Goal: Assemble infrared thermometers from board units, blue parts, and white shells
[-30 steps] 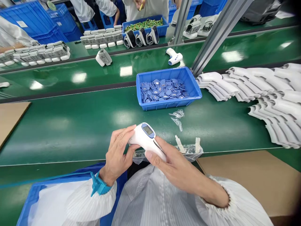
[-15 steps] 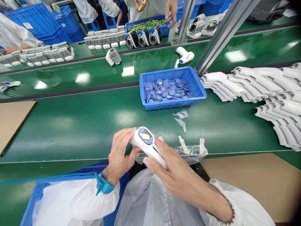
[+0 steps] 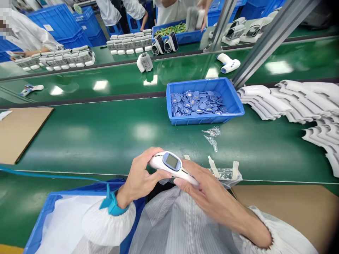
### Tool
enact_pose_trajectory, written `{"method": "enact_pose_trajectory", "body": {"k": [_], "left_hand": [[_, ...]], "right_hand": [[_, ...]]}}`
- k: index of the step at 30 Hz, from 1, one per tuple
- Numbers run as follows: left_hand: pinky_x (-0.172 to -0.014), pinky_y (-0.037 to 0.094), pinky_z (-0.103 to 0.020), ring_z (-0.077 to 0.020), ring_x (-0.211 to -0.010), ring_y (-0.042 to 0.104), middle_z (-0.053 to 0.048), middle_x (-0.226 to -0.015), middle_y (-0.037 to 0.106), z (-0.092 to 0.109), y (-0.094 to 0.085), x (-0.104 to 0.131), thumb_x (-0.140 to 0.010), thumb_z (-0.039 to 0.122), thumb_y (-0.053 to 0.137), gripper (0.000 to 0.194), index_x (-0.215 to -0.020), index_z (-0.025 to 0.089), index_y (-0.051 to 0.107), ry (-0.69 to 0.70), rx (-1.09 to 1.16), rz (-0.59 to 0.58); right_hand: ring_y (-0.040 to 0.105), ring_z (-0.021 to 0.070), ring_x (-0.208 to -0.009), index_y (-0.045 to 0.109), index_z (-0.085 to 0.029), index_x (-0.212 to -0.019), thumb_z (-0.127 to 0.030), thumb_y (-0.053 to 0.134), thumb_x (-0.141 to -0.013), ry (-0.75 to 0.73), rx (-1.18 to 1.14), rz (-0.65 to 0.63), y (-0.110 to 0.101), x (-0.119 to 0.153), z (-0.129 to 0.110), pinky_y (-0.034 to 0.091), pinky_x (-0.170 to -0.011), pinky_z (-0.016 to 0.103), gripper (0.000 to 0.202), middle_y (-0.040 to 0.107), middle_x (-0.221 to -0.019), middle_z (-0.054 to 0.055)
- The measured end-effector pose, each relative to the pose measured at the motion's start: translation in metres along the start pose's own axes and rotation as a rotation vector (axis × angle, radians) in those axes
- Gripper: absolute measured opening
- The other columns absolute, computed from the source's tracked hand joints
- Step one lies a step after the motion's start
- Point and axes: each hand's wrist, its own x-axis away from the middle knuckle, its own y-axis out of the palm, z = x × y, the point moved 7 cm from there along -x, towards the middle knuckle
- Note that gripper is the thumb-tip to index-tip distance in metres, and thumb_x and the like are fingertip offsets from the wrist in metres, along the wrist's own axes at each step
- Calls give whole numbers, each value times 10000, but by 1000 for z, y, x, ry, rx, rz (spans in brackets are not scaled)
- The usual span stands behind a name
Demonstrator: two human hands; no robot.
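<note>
A white handheld device point(image 3: 173, 165) with a blue-framed grey screen is held between both hands above the near edge of the green bench. My left hand point(image 3: 144, 173) grips its left end, fingers behind and thumb in front. My right hand point(image 3: 203, 183) is wrapped round its right end, thumb along the near side. A teal wrist strap point(image 3: 113, 204) with a cord is on my left wrist. Beyond the hands stands a blue tray point(image 3: 206, 119) of small blue plastic parts. Small clear plastic pieces point(image 3: 212, 137) lie between the tray and my right hand.
White curved shells point(image 3: 265, 100) are stacked at the right. Cardboard point(image 3: 29, 130) lies at left, a lined blue bin point(image 3: 50, 211) below. On the green conveyor point(image 3: 116, 83) are a white gun-shaped device point(image 3: 228, 64) and a grey-white unit point(image 3: 144, 62). People work beyond.
The device has tilted flatter and its screen is now plain grey. The view has shifted left. Across the line, one upright cuff unit has left the row, and a blurred object is by a person's hand.
</note>
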Motion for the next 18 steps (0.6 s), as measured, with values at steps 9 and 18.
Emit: {"method": "enact_pose_trajectory", "body": {"k": [9,18], "left_hand": [[-789,505,-259,-175,-908,665,-26,-1027,694,-5,-1,0,-747,317,857,390,-1033,216,613,-119,296,8],[-812,508,-296,-192,-915,635,-72,-1070,682,2,10,6,-845,468,739,422,-1166,217,631,12,232,-26]], "right_hand": [[591,192,-1203,570,-319,-1346,-318,497,-1021,-120,110,94,-14,-10,-2,509,-1015,402,333,641,-1335,22],[640,185,-1039,548,-198,-1308,-346,475,-1030,-265,238,264,-9,-4,-17,568,-846,342,323,649,-1203,100]]}}
